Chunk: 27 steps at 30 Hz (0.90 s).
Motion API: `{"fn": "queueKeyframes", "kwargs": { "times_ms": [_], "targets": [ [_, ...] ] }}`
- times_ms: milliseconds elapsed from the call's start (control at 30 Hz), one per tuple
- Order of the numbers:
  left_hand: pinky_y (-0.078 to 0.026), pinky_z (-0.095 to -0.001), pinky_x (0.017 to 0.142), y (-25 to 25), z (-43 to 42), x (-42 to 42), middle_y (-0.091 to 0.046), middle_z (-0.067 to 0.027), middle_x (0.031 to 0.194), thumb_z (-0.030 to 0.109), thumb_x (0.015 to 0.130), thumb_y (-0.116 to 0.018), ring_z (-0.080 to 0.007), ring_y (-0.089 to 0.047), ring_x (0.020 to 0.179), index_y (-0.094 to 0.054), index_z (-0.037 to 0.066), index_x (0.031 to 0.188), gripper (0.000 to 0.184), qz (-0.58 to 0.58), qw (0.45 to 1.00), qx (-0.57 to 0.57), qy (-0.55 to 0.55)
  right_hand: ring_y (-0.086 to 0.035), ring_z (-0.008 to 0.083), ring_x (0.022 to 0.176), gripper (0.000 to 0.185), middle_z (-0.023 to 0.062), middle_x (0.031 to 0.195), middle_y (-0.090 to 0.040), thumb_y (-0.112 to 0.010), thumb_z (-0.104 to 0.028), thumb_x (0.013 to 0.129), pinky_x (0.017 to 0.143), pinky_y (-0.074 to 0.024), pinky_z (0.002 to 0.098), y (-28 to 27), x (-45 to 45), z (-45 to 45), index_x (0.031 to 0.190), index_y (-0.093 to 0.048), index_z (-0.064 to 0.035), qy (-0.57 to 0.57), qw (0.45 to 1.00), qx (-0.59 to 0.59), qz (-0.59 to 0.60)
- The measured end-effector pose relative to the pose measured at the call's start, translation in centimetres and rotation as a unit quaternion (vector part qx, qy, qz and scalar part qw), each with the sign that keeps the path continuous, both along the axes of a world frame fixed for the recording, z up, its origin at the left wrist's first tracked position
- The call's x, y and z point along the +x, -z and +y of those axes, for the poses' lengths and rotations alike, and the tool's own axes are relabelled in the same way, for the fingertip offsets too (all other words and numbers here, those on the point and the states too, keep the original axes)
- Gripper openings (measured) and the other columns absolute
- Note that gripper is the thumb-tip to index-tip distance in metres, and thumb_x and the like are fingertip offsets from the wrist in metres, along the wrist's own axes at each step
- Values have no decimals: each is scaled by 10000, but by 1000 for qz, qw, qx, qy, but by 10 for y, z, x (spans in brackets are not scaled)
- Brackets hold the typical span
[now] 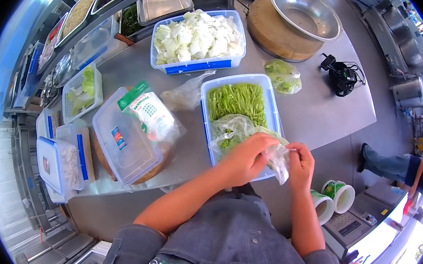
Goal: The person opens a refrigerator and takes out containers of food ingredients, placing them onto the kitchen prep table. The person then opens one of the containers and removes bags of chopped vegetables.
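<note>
A clear plastic bag [277,161] with some green vegetable in it lies over the near half of a clear plastic container [272,107]. Cut green stems [237,100] fill the container's far half. My left hand [247,157] is closed on the bag, above the container's near end. At the right, my right hand [300,165] pinches the bag's gathered edge, just past the container's side. Some of the bag's contents are hidden by the crumpled plastic and my left hand.
Behind stands a container of chopped white cabbage [200,38]. A steel bowl [307,14] rests on a round chopping board [270,28]. Bagged greens [283,77] and a black strapped device [344,76] lie right. Leftward is a container lid [121,138]. A person's leg [386,164] shows far right.
</note>
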<state>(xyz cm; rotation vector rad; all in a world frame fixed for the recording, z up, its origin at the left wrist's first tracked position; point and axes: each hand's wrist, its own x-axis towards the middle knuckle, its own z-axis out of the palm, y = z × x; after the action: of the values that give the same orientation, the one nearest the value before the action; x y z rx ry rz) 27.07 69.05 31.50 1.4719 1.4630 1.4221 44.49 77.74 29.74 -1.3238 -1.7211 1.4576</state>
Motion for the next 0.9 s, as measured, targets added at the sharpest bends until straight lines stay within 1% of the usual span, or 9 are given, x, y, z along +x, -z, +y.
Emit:
{"fn": "queueKeyframes", "kwargs": {
  "times_ms": [33,100,267,400,467,733,833,867,900],
  "targets": [
    [-483,-341,789,-6,-4,-5,-584,-123,1001,7,883,-521,-267,-603,858,-547,19,1183,301,-2,1000,3,4,-480,53,714,132,-18,811,-570,-499,-9,913,634,-392,220,4,4,9,911,-630,-19,27,998,1,56],
    [-489,-325,826,-14,-16,-19,-562,-113,1101,-8,886,-533,-179,-602,913,-514,26,1240,357,-39,996,-79,-30,-477,49,726,156,-16,814,-555,-455,0,919,637,-380,200,2,16,26,874,-604,-21,75,985,-37,151],
    [-497,-315,826,1,-46,-51,-544,-105,1170,-21,903,-512,-120,-565,876,-495,23,1257,357,-52,987,-117,-97,-477,40,702,186,-12,815,-553,-406,20,922,605,-364,191,-21,27,69,897,-586,-18,122,961,-50,242],
    [-501,-294,812,20,-68,-64,-552,-103,1193,-35,913,-494,-110,-538,816,-476,18,1274,366,-79,976,-141,-144,-432,31,680,166,-35,811,-527,-438,-13,912,597,-327,182,-8,40,119,883,-596,-54,112,981,9,160],
    [-503,-289,805,28,-75,-66,-559,-113,1198,-31,918,-493,-108,-548,816,-476,16,1273,359,-93,973,-142,-155,-407,31,675,152,-41,808,-515,-463,-28,897,597,-312,185,2,38,142,871,-604,-75,73,995,53,52],
    [-498,-274,781,38,-93,-62,-578,-110,1158,3,916,-522,-100,-569,799,-511,11,1234,319,-97,960,-195,-175,-392,66,597,106,-31,694,-475,-515,-74,881,545,-329,251,109,40,209,852,-618,-70,-23,988,86,-124],
    [-488,-321,837,32,-88,-58,-571,-128,1168,23,868,-596,-180,-589,891,-511,11,1244,385,-13,953,-260,-158,-505,125,620,130,20,715,-555,-561,-96,870,585,-412,291,129,35,195,968,-642,-73,-95,970,91,-204],
    [-488,-321,837,30,-82,-56,-571,-128,1168,23,868,-596,-180,-589,891,-511,11,1244,385,-11,952,-261,-160,-561,185,707,200,63,792,-598,-576,-110,868,660,-449,327,131,35,183,1060,-626,-88,-105,962,94,-234],
    [-471,-351,874,29,-76,-53,-562,-143,1181,34,834,-629,-233,-574,965,-509,16,1255,438,113,958,-213,-153,-618,246,795,287,107,870,-641,-591,-123,866,735,-486,364,128,34,171,1152,-610,-103,-116,952,97,-266]
  ]
}}
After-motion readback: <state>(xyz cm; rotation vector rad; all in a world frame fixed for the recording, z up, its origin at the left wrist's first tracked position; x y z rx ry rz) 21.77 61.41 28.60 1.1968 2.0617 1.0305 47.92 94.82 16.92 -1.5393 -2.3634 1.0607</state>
